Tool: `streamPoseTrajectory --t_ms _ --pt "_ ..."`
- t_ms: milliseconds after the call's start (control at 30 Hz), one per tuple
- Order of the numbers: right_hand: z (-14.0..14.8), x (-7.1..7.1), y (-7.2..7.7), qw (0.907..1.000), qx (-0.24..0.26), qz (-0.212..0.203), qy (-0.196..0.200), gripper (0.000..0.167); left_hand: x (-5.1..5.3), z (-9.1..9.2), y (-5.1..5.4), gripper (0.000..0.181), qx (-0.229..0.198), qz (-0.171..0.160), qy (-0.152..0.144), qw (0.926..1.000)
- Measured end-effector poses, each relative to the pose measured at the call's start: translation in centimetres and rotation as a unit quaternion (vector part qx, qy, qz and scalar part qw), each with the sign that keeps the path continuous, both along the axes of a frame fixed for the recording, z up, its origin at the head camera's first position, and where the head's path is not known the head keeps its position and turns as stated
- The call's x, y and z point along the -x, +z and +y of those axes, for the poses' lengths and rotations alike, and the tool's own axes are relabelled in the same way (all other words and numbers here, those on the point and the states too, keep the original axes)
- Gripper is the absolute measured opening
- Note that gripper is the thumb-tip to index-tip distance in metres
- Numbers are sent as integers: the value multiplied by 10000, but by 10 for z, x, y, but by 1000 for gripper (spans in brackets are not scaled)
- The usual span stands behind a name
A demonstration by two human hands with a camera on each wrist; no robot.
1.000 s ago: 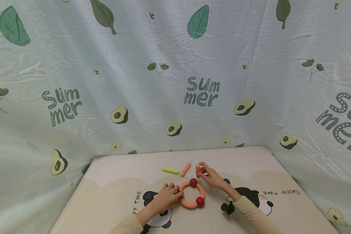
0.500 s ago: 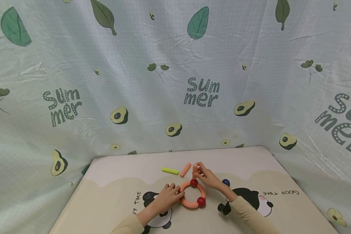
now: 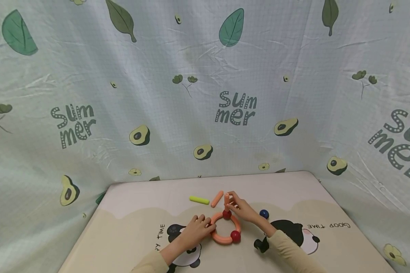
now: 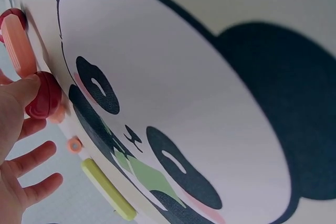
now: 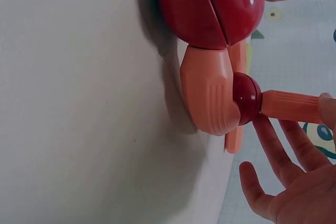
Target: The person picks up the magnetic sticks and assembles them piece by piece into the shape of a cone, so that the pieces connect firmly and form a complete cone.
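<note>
Orange-and-red plastic-looking ring (image 3: pixel 223 240): location and assembly state?

— Level on the smooth, printed desk (image 3: pixel 140 189). Curved orange rods (image 5: pixel 210 93) and glossy red balls form an apparently closed loop; the left hand (image 3: pixel 195 230) covers part of it. A straight orange upright rod (image 5: pixel 291 106) stands with its lower end against the far red ball (image 5: pixel 247 99).

— State of the hands?

— The left pinches the ring at a red ball (image 4: pixel 46 95), thumb on its surface, remaining fingers spread. The right hand (image 3: pixel 243 209) pinches the upright rod.

— Parts not attached?

— One loose orange rod (image 3: pixel 217 199), one yellow-green rod (image 3: pixel 199 200) and one dark blue ball (image 3: pixel 264 214). Assembly is judged partial: base loop formed, first upright in place but held. Firm seating cannot be told.

— Surfaces?

— Balls: round, polished, with a seam line. Orange rods: matte, grooved lengthwise; loop sections bent, upright straight.
</note>
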State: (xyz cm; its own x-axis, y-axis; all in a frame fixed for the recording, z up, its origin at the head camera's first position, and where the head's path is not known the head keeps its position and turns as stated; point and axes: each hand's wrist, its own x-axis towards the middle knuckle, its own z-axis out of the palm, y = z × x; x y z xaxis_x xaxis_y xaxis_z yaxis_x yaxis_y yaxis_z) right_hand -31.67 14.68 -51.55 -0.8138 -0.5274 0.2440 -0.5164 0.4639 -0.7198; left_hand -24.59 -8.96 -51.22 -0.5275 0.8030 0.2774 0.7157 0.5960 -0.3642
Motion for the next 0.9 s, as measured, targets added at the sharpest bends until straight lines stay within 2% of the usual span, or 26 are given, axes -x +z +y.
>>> streamPoseTrajectory --t_ms 233,533,733,800,900 --pt "1 0 0 9996 25 -264 -69 31 1 0 -1 27 7 -152 -17 9999" --pt "1 -4 5 9953 311 -913 -108 35 1 -2 -2 23 -459 -600 -30 9971" --pt "0 -4 6 9917 395 -1211 -169 37 3 -2 0 25 -607 -778 -18 9951" --pt "0 -5 7 9910 424 -1259 -190 37 5 -2 1 28 -675 -934 1 9933" --pt "-1 -13 18 9904 462 -1297 -147 36 8 -3 1 26 -841 -1237 84 9887"
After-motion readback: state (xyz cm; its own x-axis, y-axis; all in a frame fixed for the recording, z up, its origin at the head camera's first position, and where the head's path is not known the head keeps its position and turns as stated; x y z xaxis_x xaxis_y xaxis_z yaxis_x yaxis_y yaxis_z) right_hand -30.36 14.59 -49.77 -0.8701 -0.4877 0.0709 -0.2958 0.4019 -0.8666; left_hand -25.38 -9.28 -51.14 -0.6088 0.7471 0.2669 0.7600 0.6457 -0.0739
